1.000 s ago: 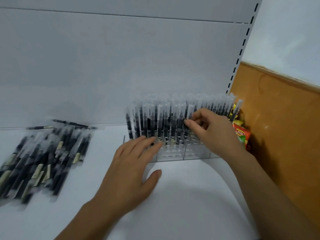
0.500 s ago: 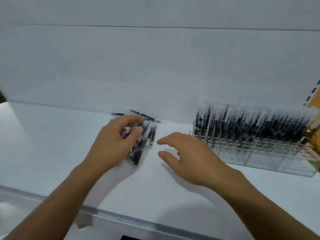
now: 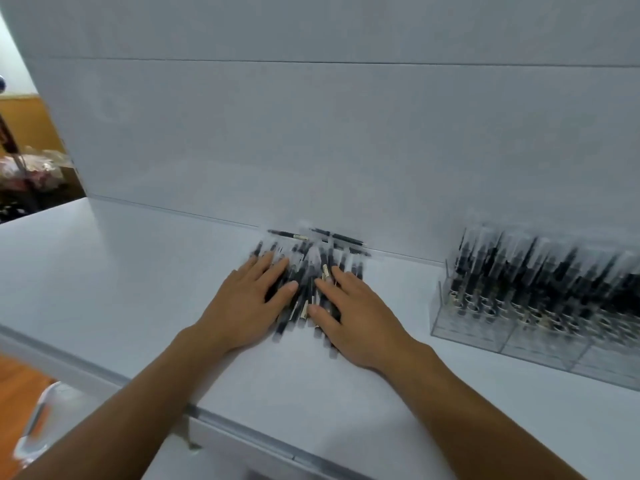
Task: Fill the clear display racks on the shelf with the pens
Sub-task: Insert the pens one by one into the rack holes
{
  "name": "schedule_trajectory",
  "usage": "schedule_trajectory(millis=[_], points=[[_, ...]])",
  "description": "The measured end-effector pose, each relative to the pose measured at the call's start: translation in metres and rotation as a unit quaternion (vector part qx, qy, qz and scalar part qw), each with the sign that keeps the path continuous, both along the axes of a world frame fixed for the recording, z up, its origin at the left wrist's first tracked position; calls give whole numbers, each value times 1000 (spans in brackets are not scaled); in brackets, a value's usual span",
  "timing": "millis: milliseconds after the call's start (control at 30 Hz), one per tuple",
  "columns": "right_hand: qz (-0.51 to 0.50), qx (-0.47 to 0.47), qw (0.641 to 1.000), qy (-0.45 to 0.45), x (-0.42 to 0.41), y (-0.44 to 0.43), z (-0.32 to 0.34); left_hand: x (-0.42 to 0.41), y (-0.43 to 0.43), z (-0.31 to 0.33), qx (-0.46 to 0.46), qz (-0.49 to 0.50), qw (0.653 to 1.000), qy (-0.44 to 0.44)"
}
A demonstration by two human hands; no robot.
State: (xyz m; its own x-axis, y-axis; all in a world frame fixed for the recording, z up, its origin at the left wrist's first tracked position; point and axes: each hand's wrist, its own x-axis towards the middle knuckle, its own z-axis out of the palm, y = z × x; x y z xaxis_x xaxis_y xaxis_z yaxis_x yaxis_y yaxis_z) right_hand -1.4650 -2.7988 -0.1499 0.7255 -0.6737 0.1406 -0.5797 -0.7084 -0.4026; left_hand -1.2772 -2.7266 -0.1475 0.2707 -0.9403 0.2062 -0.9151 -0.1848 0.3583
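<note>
A loose pile of black pens with clear caps (image 3: 308, 271) lies on the white shelf (image 3: 121, 271) near the back wall. My left hand (image 3: 249, 306) lies flat on the pile's left side, fingers straight. My right hand (image 3: 353, 317) lies flat on the pile's right side, fingers spread. Two single pens (image 3: 332, 237) lie crosswise behind the pile against the wall. At the right stand the clear display racks (image 3: 485, 337), packed with upright black pens (image 3: 540, 271). Both hands are well left of the racks.
The shelf's front lip (image 3: 242, 427) runs diagonally below my forearms. A white back panel (image 3: 311, 133) rises behind the shelf. Beyond the shelf's left end are an orange wall and some clutter (image 3: 31, 174). A blurred clear object (image 3: 38, 420) sits low at left.
My right hand left the racks and moved left to the pen pile. My left hand went from the rack front to the pile. Both now press flat on it. The view swung left.
</note>
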Motion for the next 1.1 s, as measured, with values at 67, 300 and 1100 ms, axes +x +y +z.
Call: schedule_trajectory(millis=[67,300,1100], points=[[7,-2,1000,-21,-2,0,-2,-2,1,-4,5,-11,1000,-7],[-48,-51,990,-124,1,-5,4,-1,-5,3,-124,-12,989,78],[-143,59,965,-214,-1,-14,4,10,-32,41,-88,91,970,205]])
